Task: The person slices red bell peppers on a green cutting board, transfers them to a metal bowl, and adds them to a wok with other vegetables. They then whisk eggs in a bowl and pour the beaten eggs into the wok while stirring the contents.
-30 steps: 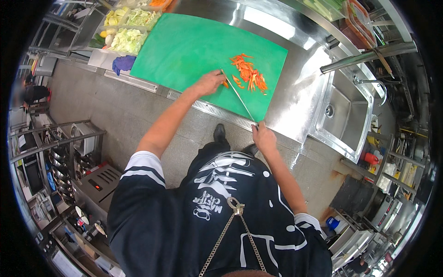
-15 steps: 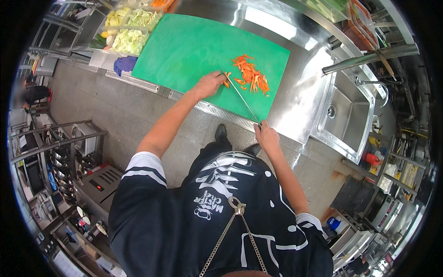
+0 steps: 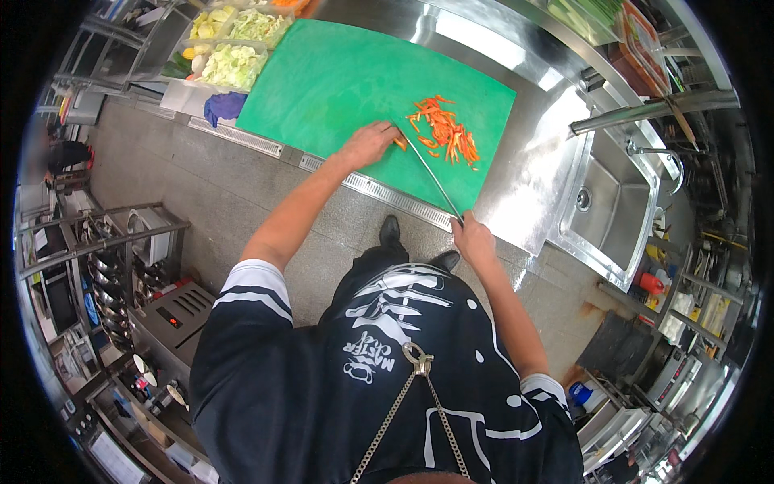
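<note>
On the large green cutting board [image 3: 322,89], my left hand [image 3: 369,145] presses down with curled fingers on a small orange vegetable piece [image 3: 401,143]. Its fingers partly cover that piece. My right hand [image 3: 474,240] is closed round the handle of a long knife [image 3: 431,177] at the board's near edge. The blade slants up and left, its tip end close beside my left fingertips and the piece. Right of the blade lies a loose pile of orange vegetable strips [image 3: 445,129], with a few scattered bits near it.
Clear containers of chopped pale green leaves [image 3: 232,66] and yellow pieces [image 3: 214,22] stand at the far left. A crumpled purple cloth [image 3: 224,106] lies by the board's left corner. To the right are a steel sink [image 3: 609,198] and a tap [image 3: 657,151].
The whole view has shifted slightly, with the board a little further right. Less of the orange piece shows under my left fingers. Both hands keep their grips, and the knife stays beside the piece.
</note>
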A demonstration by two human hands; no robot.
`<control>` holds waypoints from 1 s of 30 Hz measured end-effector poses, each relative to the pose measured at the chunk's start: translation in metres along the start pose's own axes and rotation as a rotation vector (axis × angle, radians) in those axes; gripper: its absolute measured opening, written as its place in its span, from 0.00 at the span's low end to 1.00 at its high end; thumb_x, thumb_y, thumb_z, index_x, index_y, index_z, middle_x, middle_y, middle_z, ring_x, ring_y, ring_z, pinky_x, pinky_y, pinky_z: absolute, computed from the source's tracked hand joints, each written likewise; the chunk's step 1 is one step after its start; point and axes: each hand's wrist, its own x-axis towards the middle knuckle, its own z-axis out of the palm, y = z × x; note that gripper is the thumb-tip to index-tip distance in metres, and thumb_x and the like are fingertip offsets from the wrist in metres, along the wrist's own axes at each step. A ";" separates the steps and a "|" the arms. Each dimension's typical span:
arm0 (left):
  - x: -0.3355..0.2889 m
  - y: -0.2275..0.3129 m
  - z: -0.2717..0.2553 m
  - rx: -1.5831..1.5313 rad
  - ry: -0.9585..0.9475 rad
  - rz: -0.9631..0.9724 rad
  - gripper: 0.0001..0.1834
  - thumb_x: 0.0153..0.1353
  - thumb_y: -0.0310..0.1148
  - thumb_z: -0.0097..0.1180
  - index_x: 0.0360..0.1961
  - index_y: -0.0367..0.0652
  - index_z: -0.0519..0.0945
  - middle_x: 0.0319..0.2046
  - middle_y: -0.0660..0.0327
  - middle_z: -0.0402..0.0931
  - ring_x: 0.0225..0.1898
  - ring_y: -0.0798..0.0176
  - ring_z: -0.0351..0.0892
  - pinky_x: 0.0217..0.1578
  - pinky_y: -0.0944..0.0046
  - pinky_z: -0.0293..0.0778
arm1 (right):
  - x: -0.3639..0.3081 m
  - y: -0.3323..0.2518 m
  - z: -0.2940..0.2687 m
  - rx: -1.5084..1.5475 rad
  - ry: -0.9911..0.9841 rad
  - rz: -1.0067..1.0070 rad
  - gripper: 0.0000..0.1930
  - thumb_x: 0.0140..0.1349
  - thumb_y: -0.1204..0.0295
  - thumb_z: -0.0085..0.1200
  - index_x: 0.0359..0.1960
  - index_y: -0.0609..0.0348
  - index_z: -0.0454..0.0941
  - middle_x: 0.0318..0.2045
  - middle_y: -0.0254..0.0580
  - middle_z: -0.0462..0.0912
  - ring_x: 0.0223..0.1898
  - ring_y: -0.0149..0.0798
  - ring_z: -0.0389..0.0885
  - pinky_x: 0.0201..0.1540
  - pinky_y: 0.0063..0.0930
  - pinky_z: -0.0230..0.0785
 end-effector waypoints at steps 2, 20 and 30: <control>-0.003 0.002 -0.001 0.059 -0.019 0.001 0.10 0.68 0.29 0.55 0.48 0.43 0.81 0.43 0.55 0.78 0.49 0.48 0.80 0.50 0.49 0.80 | 0.017 -0.004 0.010 0.022 0.055 -0.033 0.21 0.74 0.53 0.54 0.43 0.63 0.75 0.25 0.67 0.84 0.31 0.70 0.86 0.34 0.62 0.78; -0.015 -0.005 -0.007 0.191 0.086 0.098 0.14 0.62 0.29 0.56 0.49 0.47 0.83 0.40 0.57 0.75 0.48 0.50 0.79 0.49 0.51 0.78 | 0.010 -0.002 0.028 -0.053 0.126 0.000 0.20 0.74 0.53 0.54 0.43 0.61 0.73 0.23 0.59 0.85 0.27 0.63 0.87 0.31 0.56 0.79; -0.011 -0.003 0.006 0.153 0.167 0.082 0.12 0.61 0.28 0.56 0.45 0.48 0.82 0.39 0.59 0.75 0.46 0.51 0.79 0.48 0.52 0.79 | -0.009 -0.002 0.004 -0.082 -0.025 0.013 0.21 0.74 0.53 0.54 0.44 0.61 0.74 0.23 0.63 0.84 0.29 0.68 0.86 0.33 0.61 0.78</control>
